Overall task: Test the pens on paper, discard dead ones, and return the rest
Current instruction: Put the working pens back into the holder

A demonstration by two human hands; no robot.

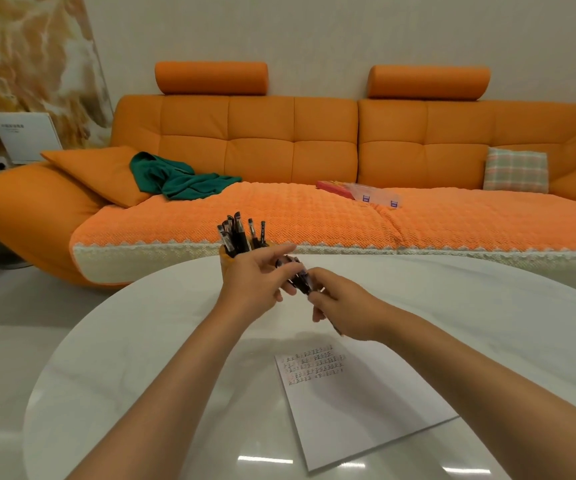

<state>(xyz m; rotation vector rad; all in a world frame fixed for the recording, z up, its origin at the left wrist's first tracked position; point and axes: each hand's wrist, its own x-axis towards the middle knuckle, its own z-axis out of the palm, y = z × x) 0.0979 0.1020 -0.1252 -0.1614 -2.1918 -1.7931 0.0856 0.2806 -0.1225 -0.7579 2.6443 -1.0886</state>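
Both your hands are on one dark pen [298,280], held in the air above the table [141,341]. Right hand [342,308] pinches its near end between thumb and fingers; left hand [262,280] closes on the far end with fingertips, index finger stretched out loose past it. Looks like a cap pull or cap push, one hand bracing while the other works the end. Motion blur hides which, and hides the tip.

Just beyond the grip, behind your left hand: the yellow pen holder [226,263], more dark pens [238,232] standing upright in it. Close enough that a return is a short reach.

Nearer you than the grip, below your right forearm: the paper [366,407] flat on the table, rows of test marks across its far edge, rest blank. Plenty of room for more scribbles.

No discard bin visible. Orange sofa [314,150] well past the holder, not involved.
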